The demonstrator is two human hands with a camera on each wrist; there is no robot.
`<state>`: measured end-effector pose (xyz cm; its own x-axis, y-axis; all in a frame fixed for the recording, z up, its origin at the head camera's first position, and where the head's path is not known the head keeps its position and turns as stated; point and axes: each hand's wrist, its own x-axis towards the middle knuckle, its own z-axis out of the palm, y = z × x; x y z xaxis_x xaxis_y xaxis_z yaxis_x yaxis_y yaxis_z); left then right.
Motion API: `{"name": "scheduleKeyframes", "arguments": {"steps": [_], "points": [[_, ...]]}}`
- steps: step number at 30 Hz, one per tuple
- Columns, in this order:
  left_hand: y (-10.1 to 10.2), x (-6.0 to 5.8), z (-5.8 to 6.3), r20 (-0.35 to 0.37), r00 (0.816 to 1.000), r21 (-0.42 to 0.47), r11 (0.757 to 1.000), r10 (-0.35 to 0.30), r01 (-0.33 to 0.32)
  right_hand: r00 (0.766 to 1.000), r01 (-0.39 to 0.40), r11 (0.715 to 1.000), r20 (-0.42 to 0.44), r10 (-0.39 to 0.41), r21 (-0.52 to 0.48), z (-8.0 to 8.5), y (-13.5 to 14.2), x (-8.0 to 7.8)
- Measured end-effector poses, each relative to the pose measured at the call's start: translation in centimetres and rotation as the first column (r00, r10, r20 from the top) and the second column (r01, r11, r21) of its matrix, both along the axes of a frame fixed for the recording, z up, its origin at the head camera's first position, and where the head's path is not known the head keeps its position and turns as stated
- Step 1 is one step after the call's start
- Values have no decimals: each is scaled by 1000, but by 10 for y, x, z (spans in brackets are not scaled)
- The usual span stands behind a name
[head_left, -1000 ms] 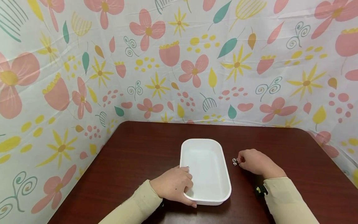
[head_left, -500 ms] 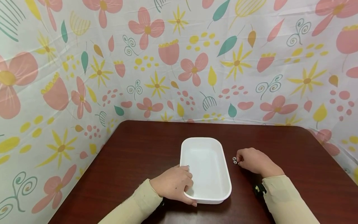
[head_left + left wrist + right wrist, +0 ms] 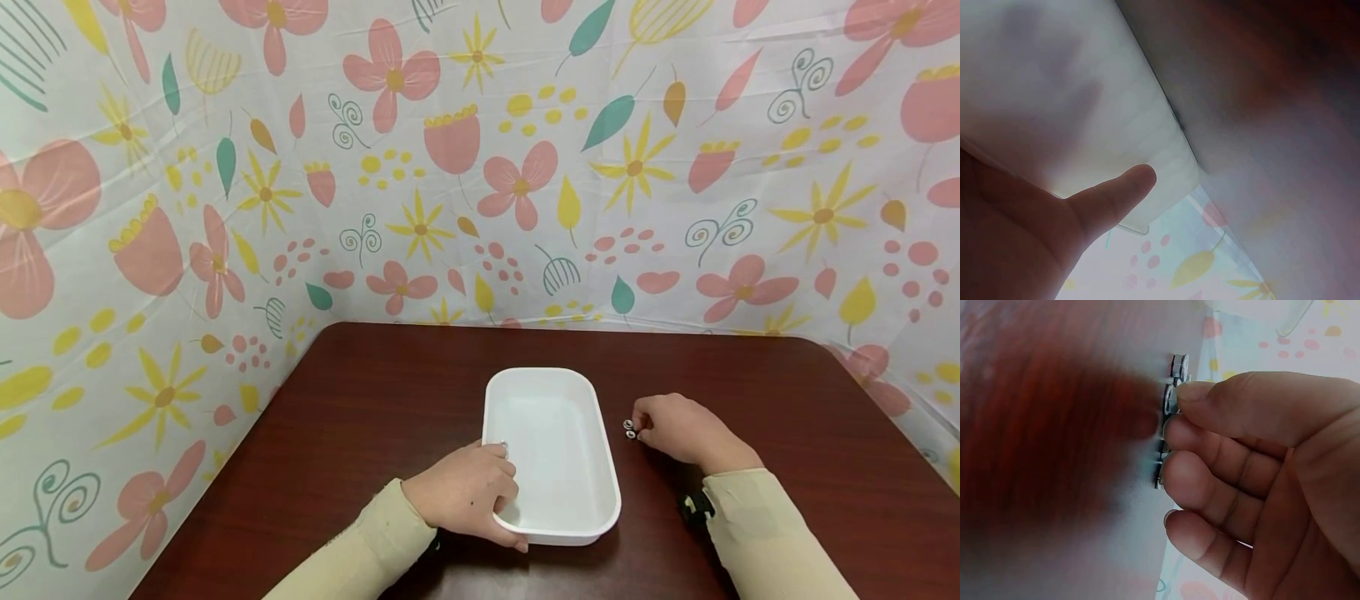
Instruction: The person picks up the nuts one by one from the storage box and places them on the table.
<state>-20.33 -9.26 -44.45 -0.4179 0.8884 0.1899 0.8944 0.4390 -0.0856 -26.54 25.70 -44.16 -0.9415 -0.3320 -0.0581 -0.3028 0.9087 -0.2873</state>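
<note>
A white rectangular plastic tray (image 3: 555,467) stands lengthwise on the dark table. My left hand (image 3: 468,493) grips its near left corner, fingers over the rim inside; in the left wrist view the thumb (image 3: 1116,197) presses the outer wall. A small shiny spot (image 3: 505,449) shows inside the tray by the left fingertips. Right of the tray, my right hand (image 3: 686,433) is down at a cluster of small silver nuts (image 3: 628,429). In the right wrist view its thumb and forefinger pinch one nut (image 3: 1171,399), while another nut (image 3: 1179,365) sits beyond; the curled fingers partly hide others.
The dark red-brown wooden table (image 3: 397,383) has rounded far corners. A white cloth with flower prints (image 3: 525,208) hangs behind it and along the left side. A black wrist-camera strap (image 3: 696,507) sits under the right sleeve.
My right hand has shifted slightly left and away from me over the nuts; two now show beside its fingertips where a third was partly visible. The left hand and tray stay put.
</note>
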Motion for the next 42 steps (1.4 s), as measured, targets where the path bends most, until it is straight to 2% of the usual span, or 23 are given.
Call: {"name": "scheduleKeyframes", "arguments": {"steps": [17,28,42], "points": [[-1,0,0,-2,1000,-3,1000,3,-3,996,-45,997,-85,40,-64,20,-3,4],[-2,0,0,-7,1000,9,1000,1,-1,986,-110,992,-133,100,-67,49,-24,19],[0,0,-1,-12,1000,7,1000,-6,6,979,-168,982,-128,156,-85,67,-59,37]]}}
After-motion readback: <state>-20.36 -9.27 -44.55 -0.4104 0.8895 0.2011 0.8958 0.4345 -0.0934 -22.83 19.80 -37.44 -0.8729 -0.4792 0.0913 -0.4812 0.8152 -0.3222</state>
